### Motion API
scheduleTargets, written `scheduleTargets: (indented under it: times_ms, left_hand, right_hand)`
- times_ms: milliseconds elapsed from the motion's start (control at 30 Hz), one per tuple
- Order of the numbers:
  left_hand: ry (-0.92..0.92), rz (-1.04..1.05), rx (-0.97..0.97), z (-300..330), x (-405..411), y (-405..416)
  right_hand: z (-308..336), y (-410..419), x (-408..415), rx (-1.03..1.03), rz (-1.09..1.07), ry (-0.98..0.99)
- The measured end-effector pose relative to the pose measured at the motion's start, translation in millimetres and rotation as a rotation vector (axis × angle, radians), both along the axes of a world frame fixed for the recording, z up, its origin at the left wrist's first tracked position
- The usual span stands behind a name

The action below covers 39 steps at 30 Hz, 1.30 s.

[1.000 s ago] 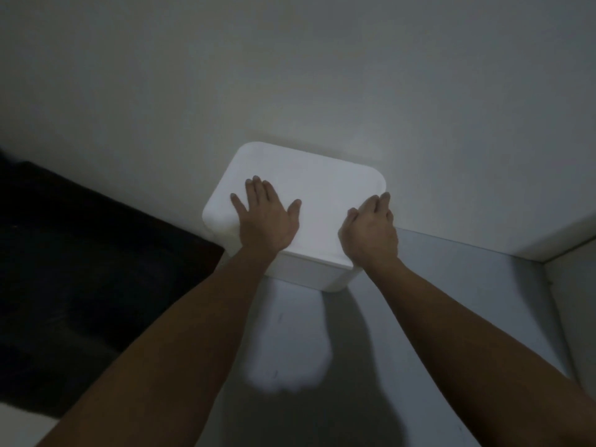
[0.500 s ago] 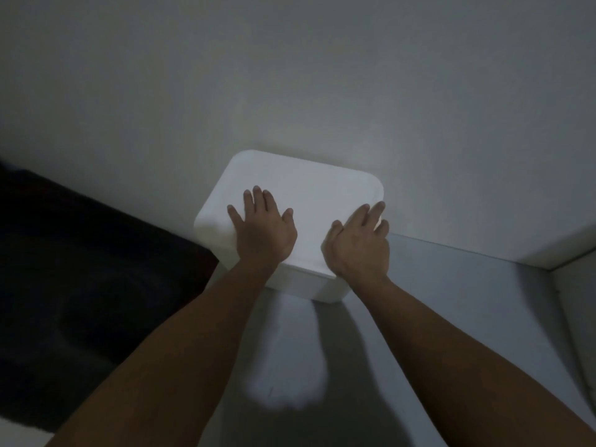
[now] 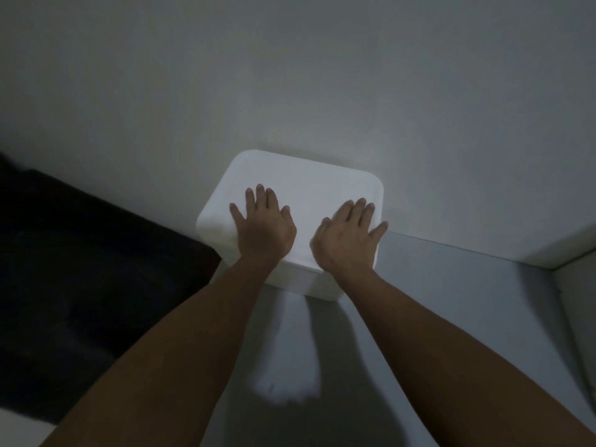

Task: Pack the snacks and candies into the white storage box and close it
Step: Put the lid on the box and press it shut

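Observation:
The white storage box (image 3: 309, 179) stands on a grey surface against the wall, with its lid on. My left hand (image 3: 263, 225) lies flat on the lid's near left part, fingers straight and spread. My right hand (image 3: 346, 235) lies flat on the lid's near right part, its fingers reaching the right edge. No snacks or candies are in view; the inside of the box is hidden by the lid.
The grey surface (image 3: 451, 301) runs to the right and toward me. A pale wall (image 3: 322, 75) rises right behind the box. A dark area (image 3: 80, 269) lies to the left. A raised white ledge (image 3: 554, 250) borders the far right.
My right hand has flattened and spread its fingers on the lid's right part. My left hand stays flat on the lid. The view has shifted slightly.

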<state>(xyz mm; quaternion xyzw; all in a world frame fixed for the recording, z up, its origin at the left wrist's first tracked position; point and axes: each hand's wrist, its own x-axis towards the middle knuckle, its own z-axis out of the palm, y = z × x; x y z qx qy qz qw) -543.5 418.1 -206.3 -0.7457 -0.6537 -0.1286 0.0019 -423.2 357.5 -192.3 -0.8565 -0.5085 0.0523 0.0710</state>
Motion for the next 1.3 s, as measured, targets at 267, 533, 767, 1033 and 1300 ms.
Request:
scheduleTargets:
  times_ms: [267,533,767,1033,1300]
  left_hand:
    - [-0.013,-0.128,-0.102,6,-39,41]
    - [0.027,-0.163,-0.171,13,-41,83]
    - [0.029,-0.188,-0.124,12,-32,115]
    - [0.112,-0.182,0.109,0,-29,117]
    - [0.209,-0.332,0.057,-3,-22,111]
  right_hand:
    - [4,4,20,0.018,0.032,0.017]
    - [7,40,30,0.004,-0.034,0.026]
    - [4,60,39,0.093,-0.059,0.054]
    - [-1,65,40,0.119,-0.050,-0.011]
    - [-3,74,29,0.046,0.007,-0.100]
